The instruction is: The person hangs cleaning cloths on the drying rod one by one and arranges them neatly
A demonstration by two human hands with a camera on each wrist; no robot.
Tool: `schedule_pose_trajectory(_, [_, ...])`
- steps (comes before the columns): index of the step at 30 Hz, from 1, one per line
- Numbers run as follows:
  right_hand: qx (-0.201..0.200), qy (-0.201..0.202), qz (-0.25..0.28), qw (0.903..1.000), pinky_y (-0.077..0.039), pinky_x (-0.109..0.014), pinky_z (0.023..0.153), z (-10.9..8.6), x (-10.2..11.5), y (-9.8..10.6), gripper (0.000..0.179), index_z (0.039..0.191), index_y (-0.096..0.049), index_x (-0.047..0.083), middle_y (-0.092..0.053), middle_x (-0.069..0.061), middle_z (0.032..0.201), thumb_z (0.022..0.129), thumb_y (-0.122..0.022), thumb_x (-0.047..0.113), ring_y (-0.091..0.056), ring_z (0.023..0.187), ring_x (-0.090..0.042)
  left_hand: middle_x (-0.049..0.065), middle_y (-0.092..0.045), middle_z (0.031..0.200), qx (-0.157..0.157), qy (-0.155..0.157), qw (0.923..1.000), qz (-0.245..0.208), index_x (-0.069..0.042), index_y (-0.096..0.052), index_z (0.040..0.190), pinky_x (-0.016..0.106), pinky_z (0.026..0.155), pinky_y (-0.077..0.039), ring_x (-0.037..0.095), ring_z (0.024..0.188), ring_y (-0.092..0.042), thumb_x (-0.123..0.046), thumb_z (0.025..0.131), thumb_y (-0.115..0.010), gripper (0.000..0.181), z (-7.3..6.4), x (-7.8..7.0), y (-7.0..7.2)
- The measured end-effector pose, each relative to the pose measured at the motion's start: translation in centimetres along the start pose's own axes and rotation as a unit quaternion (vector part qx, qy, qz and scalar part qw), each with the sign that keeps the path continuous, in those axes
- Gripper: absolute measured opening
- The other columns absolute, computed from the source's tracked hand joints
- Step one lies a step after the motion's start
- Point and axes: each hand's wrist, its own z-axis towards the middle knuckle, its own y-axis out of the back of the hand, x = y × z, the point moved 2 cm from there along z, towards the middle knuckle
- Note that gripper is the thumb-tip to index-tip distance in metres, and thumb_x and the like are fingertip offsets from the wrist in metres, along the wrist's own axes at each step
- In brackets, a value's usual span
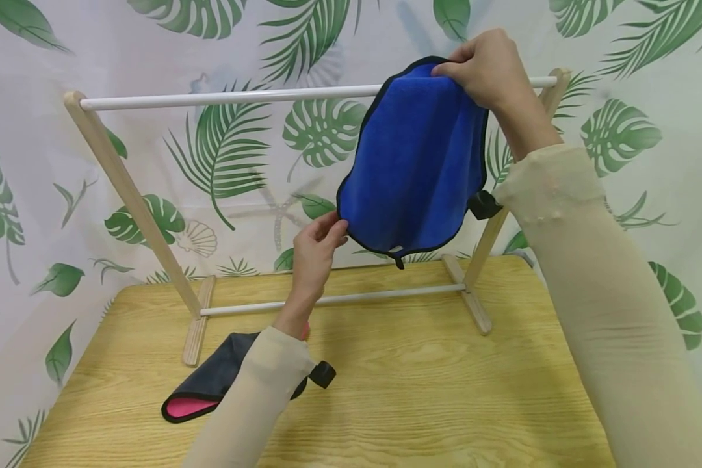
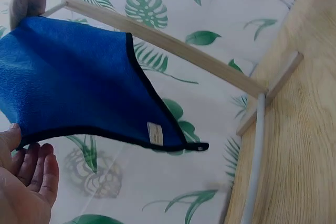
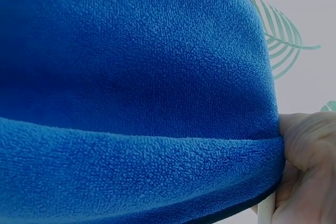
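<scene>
A blue towel (image 1: pixel 415 156) with black edging hangs in front of the right part of the white top bar (image 1: pixel 228 97). My right hand (image 1: pixel 488 68) pinches its upper edge, just above the bar. Lower down, my left hand (image 1: pixel 316 250) pinches the left edge between thumb and fingers. In the left wrist view a small white label (image 2: pixel 155 134) and a black loop (image 2: pixel 197 146) show at one corner. The right wrist view is mostly filled by the towel's fluffy, folded surface (image 3: pixel 157 51), with the right hand (image 3: pixel 310 161) at its edge.
The wooden rack (image 1: pixel 134 208) stands on a wood-grain table (image 1: pixel 433 383), with a lower white bar (image 1: pixel 386 296) between its feet. A dark grey cloth with a pink inside (image 1: pixel 210 377) lies on the table, partly behind my left forearm. Behind hangs a leaf-patterned curtain (image 1: pixel 29 130).
</scene>
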Motion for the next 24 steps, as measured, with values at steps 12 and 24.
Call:
schedule_pose_trajectory(12, [0.000, 0.001, -0.002, 1.0000, -0.049, -0.018, 0.077, 0.0, 0.0, -0.1, 0.047, 0.132, -0.069, 0.000, -0.064, -0.011, 0.108, 0.106, -0.058, 0.038, -0.060, 0.083, -0.013, 0.009, -0.066, 0.097, -0.012, -0.006, 0.9954, -0.095, 0.016, -0.064, 0.118, 0.029, 0.082, -0.060, 0.013, 0.088, -0.069, 0.005, 0.099, -0.065, 0.022, -2.5, -2.9, 0.1])
schedule_pose_trajectory(24, [-0.011, 0.001, -0.002, 0.9999, -0.050, -0.016, 0.077, 0.1, 0.1, -0.2, 0.048, 0.130, -0.070, -0.001, -0.062, -0.008, 0.103, 0.106, -0.058, 0.039, -0.058, 0.078, -0.008, 0.002, -0.070, 0.093, -0.037, -0.145, 0.9888, -0.001, 0.012, -0.067, 0.113, 0.026, 0.079, -0.057, 0.014, 0.082, -0.066, -0.002, 0.102, -0.063, 0.019, -3.6, -8.9, 3.8])
